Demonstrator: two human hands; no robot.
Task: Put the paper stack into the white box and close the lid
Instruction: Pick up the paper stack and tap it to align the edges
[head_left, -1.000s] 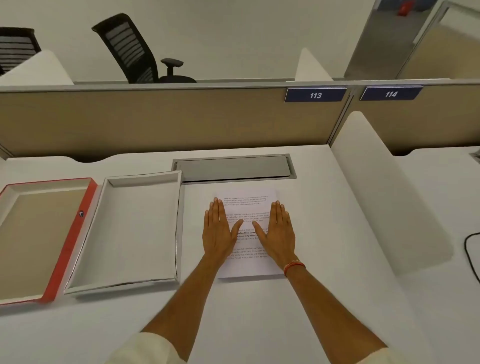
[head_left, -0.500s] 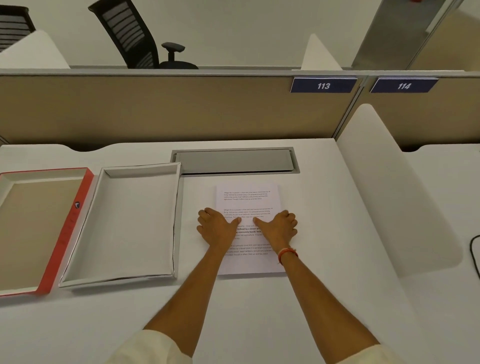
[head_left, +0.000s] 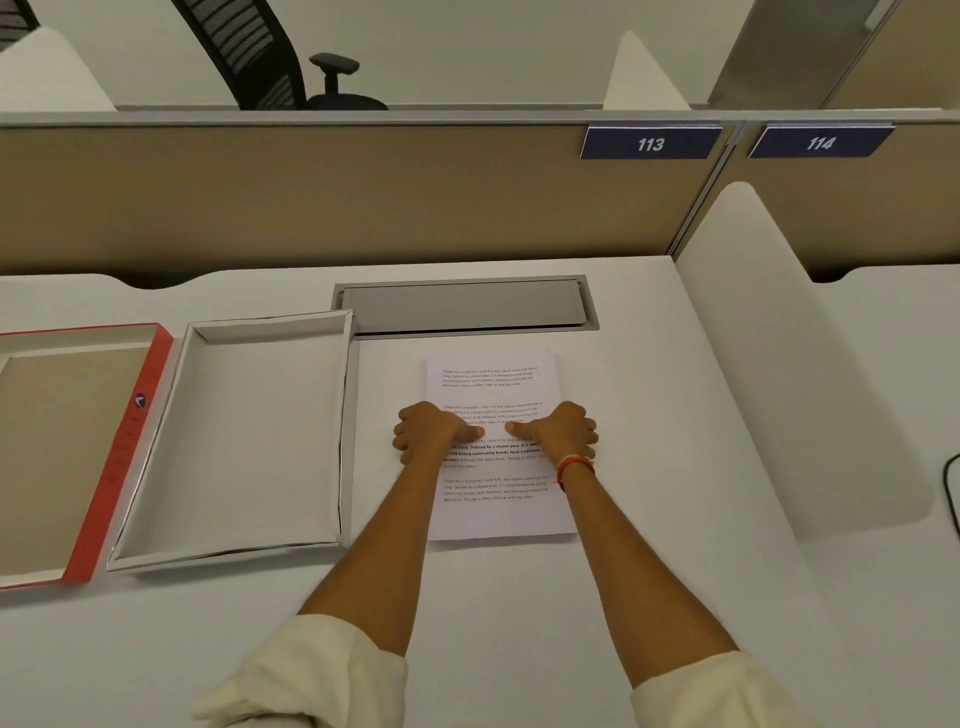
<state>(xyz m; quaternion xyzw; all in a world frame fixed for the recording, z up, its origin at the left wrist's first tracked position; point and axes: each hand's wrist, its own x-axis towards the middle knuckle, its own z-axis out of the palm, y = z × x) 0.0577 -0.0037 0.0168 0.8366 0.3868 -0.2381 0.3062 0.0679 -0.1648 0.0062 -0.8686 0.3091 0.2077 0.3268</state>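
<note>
A stack of printed white paper (head_left: 491, 374) lies flat on the white desk, right of the box. My left hand (head_left: 428, 431) curls its fingers over the stack's left edge, thumb on top of the page. My right hand (head_left: 563, 431), with a red thread at the wrist, does the same on the right edge. The two thumbs nearly meet mid-page. The white box (head_left: 249, 447) stands open and empty just left of the stack. Its red-rimmed lid (head_left: 124, 452) lies upside down further left, partly cut off by the frame.
A grey cable hatch (head_left: 462, 306) is set into the desk behind the paper. A white divider panel (head_left: 779, 364) rises on the right, with a black cable (head_left: 948, 483) beyond it. A tan partition with signs 113 and 114 closes the back.
My hands lay flat and spread on the page a second ago. Their fingers have since curled down over the stack's side edges. The view has dipped slightly.
</note>
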